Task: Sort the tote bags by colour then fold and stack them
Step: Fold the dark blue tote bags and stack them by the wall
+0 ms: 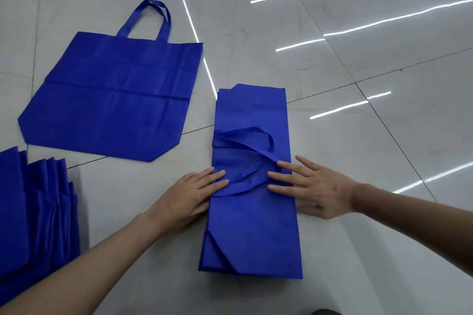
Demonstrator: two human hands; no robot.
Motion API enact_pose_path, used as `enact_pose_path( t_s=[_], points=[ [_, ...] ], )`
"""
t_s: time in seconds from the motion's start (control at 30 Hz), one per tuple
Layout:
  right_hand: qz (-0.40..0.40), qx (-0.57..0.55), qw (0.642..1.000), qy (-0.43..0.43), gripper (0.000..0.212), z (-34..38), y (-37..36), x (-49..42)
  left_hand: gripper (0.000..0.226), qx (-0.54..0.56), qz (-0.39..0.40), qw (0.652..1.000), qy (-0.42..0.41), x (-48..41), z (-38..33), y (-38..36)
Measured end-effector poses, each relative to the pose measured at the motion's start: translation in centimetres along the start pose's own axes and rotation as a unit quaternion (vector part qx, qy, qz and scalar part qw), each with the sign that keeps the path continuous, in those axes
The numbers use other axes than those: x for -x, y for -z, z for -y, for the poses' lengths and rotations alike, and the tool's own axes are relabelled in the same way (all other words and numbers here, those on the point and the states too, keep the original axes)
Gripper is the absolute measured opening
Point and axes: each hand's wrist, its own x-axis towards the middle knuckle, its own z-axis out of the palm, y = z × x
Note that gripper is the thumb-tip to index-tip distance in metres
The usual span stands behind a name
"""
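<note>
A blue tote bag [252,233], folded into a long narrow strip, lies on the pale tiled floor in front of me, its handles [245,146] laid across its middle. My left hand [190,194] rests flat on the strip's left edge, fingers spread over the fabric. My right hand [314,186] lies flat on the right edge, fingertips touching a handle strap. Neither hand grips anything. A second blue tote bag [115,94] lies unfolded and flat to the upper left, handles pointing away from me.
A fanned pile of several blue tote bags [33,212] sits at the left edge, partly cut off by the frame. The glossy floor [358,59] shows dark tile joints and bright light reflections. A dark object [323,312] peeks in at the bottom edge.
</note>
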Motion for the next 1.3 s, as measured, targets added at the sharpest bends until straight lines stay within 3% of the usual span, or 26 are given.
enact_pose_path(
  t_s=[0.1, 0.2, 0.27, 0.33, 0.4, 0.43, 0.47, 0.57, 0.6, 0.63, 0.7, 0.77, 0.87, 0.97, 1.03, 1.13, 1.23, 1.3],
  points=[
    [-0.023, -0.013, 0.998, -0.050, 0.065, 1.7, -1.0, 0.5, 0.060, 0.130, -0.045, 0.989, 0.053, -0.5, -0.5, -0.1],
    [-0.072, -0.189, 0.967, -0.157, 0.062, 3.4, -1.2, -0.5, 0.063, 0.205, -0.107, 0.970, 0.080, -1.2, -1.1, 0.8],
    [-0.122, -0.372, 0.890, -0.233, 0.054, 4.1, -0.5, -1.2, 0.043, 0.285, -0.131, 0.939, 0.144, -1.7, -2.0, 1.6],
    [-0.211, -0.469, 0.810, -0.282, 0.036, 4.4, 0.3, -2.0, 0.006, 0.379, -0.156, 0.885, 0.223, -2.7, -2.8, 2.3],
    [-0.282, -0.500, 0.745, -0.339, 0.015, 3.8, 1.0, -2.9, 0.015, 0.451, -0.177, 0.834, 0.263, -3.8, -3.2, 2.9],
    [-0.292, -0.500, 0.736, -0.352, 0.024, 3.4, 1.6, -3.4, 0.022, 0.487, -0.184, 0.810, 0.270, -4.2, -3.4, 3.2],
    [-0.290, -0.487, 0.751, -0.339, 0.033, 2.9, 2.0, -3.7, 0.028, 0.519, -0.188, 0.787, 0.275, -4.4, -3.5, 3.6],
    [-0.231, -0.296, 0.906, -0.195, 0.058, 0.4, 2.8, -4.1, 0.041, 0.556, -0.184, 0.757, 0.291, -4.8, -3.2, 3.9],
    [-0.202, -0.259, 0.930, -0.166, 0.061, -0.5, 2.8, -4.1, 0.043, 0.555, -0.180, 0.757, 0.294, -4.8, -3.1, 3.9],
    [-0.175, -0.274, 0.932, -0.162, 0.060, -1.2, 3.0, -4.4, 0.045, 0.549, -0.176, 0.761, 0.298, -4.8, -2.9, 3.9],
    [-0.174, -0.368, 0.894, -0.187, 0.043, -1.4, 3.7, -5.1, 0.055, 0.537, -0.162, 0.764, 0.320, -5.0, -2.7, 3.9],
    [-0.211, -0.488, 0.807, -0.260, 0.022, -0.4, 4.1, -5.9, 0.069, 0.519, -0.167, 0.760, 0.353, -5.3, -2.5, 4.0],
    [-0.296, -0.618, 0.625, -0.374, 0.010, 1.2, 3.3, -7.2, 0.062, 0.439, -0.198, 0.782, 0.395, -6.4, -2.2, 4.0],
    [-0.351, -0.608, 0.540, -0.464, 0.022, 1.1, 2.7, -8.7, 0.057, 0.354, -0.208, 0.798, 0.441, -7.5, -1.8, 3.8],
    [-0.345, -0.572, 0.539, -0.513, 0.026, 0.6, 2.9, -9.6, 0.054, 0.285, -0.204, 0.797, 0.492, -8.0, -2.0, 4.0],
    [-0.316, -0.493, 0.582, -0.565, 0.023, 0.1, 3.1, -10.8, 0.029, 0.127, -0.247, 0.817, 0.505, -8.7, -2.9, 4.4],
    [-0.286, -0.449, 0.600, -0.597, 0.026, -0.4, 3.4, -11.7, 0.033, 0.037, -0.291, 0.875, 0.386, -10.1, -3.6, 3.9],
    [-0.264, -0.422, 0.620, -0.607, 0.026, -0.5, 3.7, -11.8, 0.040, 0.021, -0.269, 0.916, 0.297, -11.3, -4.1, 3.6]
  ],
)
